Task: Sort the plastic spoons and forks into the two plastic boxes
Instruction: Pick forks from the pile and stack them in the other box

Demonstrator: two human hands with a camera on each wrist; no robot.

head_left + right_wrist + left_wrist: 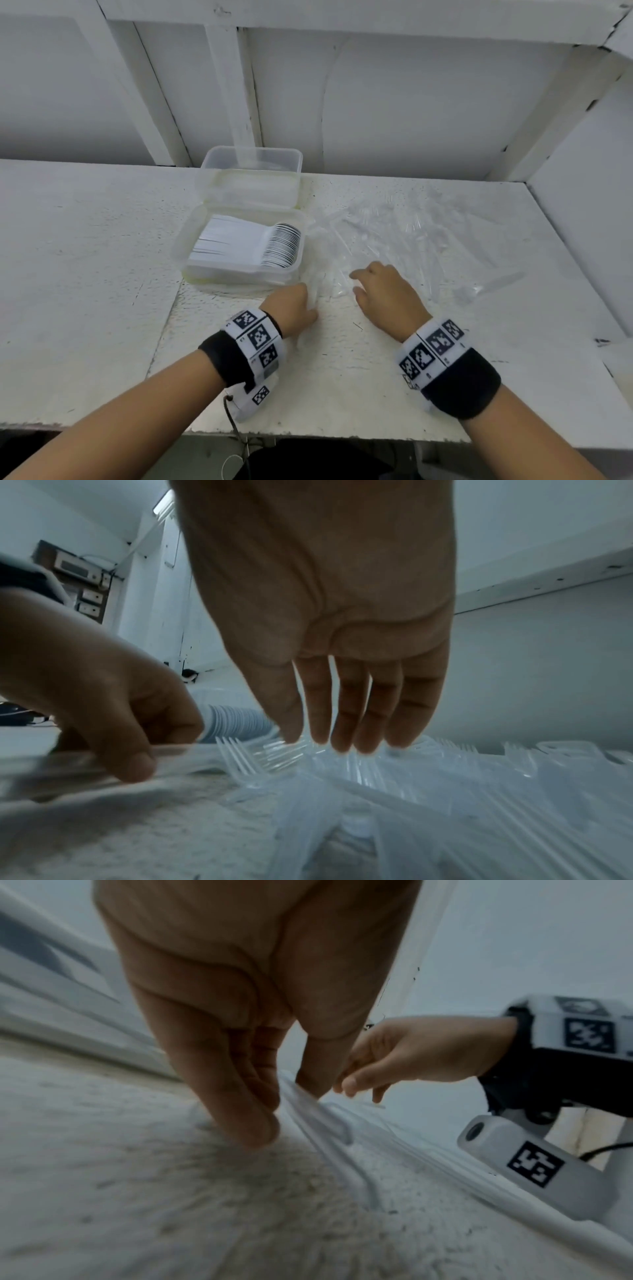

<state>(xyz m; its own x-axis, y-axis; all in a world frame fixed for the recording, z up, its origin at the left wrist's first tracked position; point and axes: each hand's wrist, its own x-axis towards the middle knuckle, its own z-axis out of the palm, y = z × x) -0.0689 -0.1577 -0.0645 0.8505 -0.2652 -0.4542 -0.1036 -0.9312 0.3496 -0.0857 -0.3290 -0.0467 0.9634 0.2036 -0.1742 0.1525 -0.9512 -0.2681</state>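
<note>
Both forearms bare. Left wrist [239, 356]: black band, with white blocks bearing black square markers; a thin dark cable [236, 425] hangs from it. Right wrist [445, 366]: a matching black band and marker blocks. A white camera pod [534, 1167] with round lens sits under the right wrist.

White table [85, 274] — rough-surfaced — backed by white wall panels [428, 113].

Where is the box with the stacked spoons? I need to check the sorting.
In the head view, the spoon box sits left of the clear fork pile, just beyond the left hand, nearer than the other box.
</note>
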